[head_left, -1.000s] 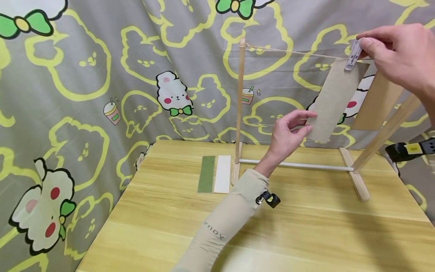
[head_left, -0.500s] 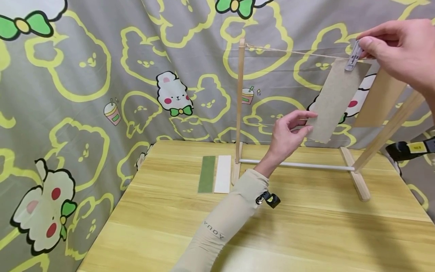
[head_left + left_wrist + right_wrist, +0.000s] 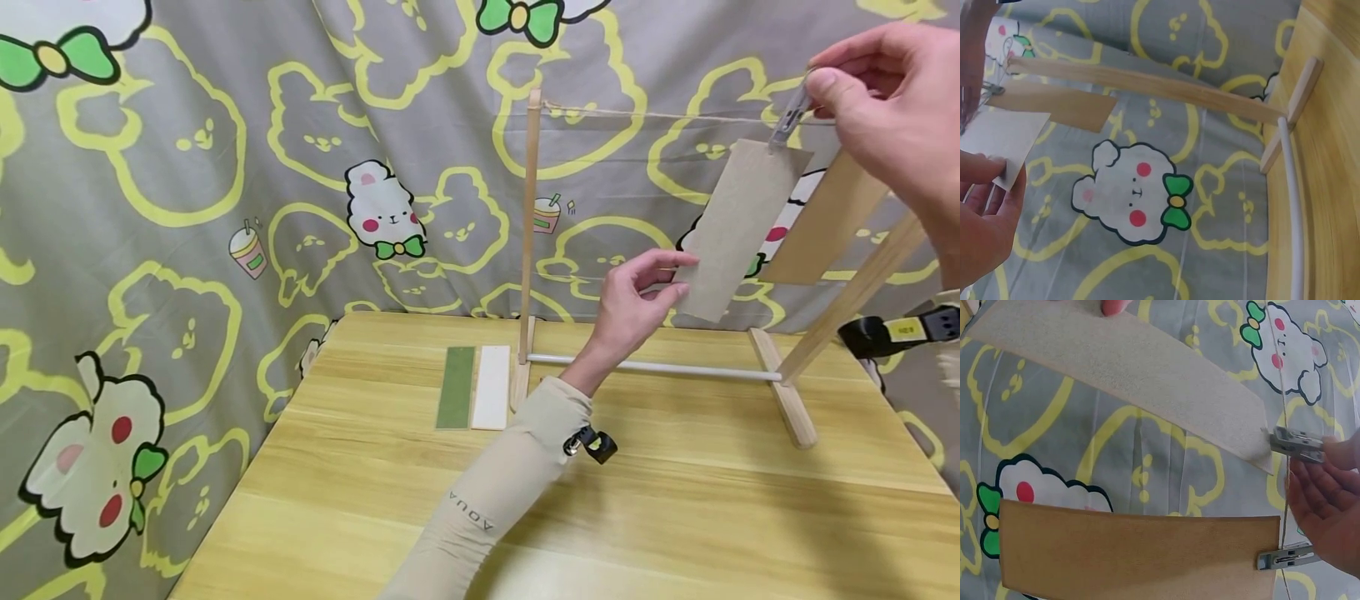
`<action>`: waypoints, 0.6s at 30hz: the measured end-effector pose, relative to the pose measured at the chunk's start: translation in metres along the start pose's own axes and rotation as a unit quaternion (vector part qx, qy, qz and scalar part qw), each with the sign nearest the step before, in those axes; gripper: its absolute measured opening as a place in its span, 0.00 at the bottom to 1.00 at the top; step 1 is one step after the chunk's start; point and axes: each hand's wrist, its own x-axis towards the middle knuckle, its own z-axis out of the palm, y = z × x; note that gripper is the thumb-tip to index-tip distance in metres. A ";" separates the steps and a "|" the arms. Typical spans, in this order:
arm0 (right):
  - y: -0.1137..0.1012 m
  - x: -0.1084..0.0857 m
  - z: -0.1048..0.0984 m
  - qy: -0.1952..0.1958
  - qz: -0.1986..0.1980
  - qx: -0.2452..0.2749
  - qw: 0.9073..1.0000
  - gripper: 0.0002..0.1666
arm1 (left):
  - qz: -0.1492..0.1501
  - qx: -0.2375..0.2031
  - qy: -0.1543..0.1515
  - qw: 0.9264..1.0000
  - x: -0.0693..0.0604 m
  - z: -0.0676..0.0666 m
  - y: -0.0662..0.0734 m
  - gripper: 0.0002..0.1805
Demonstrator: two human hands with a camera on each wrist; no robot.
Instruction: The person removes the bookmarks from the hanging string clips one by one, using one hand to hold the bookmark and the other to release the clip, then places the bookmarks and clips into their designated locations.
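Note:
My left hand (image 3: 637, 300) pinches the lower left edge of a pale beige card (image 3: 742, 225), which hangs tilted by the string (image 3: 660, 115). Between thumb and fingers, my right hand (image 3: 892, 108) pinches a metal clip (image 3: 791, 117) at the card's top edge. In the right wrist view that clip (image 3: 1297, 445) lies across the string, its tip at the card's end. A brown card (image 3: 1141, 550) hangs beside it from a second clip (image 3: 1286, 557) on the string. The left wrist view shows my left thumb on the pale card (image 3: 1007, 137).
A wooden post (image 3: 530, 225) holds the string's left end; a slanting post (image 3: 855, 292) stands at right. A white bar (image 3: 697, 368) joins their feet. Left of the rack, a green card (image 3: 455, 387) and a white card (image 3: 491, 387) lie on the table (image 3: 337, 500).
My right hand has shifted slightly right and up with the clip, whose tip now sits higher on the card's top edge. The pale card has dropped slightly. My left hand keeps its pinch.

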 end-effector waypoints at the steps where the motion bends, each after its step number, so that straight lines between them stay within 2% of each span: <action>1: -0.001 -0.001 0.000 0.009 -0.003 0.002 1.000 0.11 | 0.001 -0.004 0.002 1.000 0.000 0.000 0.000 0.15; 8: -0.006 -0.005 0.003 0.053 -0.028 -0.014 0.998 0.21 | 0.008 -0.011 0.006 1.000 0.000 -0.003 -0.003 0.15; 11: -0.008 -0.006 0.004 0.070 -0.037 -0.015 0.997 0.21 | 0.010 -0.007 0.003 1.000 -0.001 -0.005 -0.003 0.15; 18: -0.009 -0.017 0.005 0.077 -0.055 0.001 0.996 0.21 | 0.017 -0.003 -0.003 1.000 -0.009 -0.010 0.000 0.15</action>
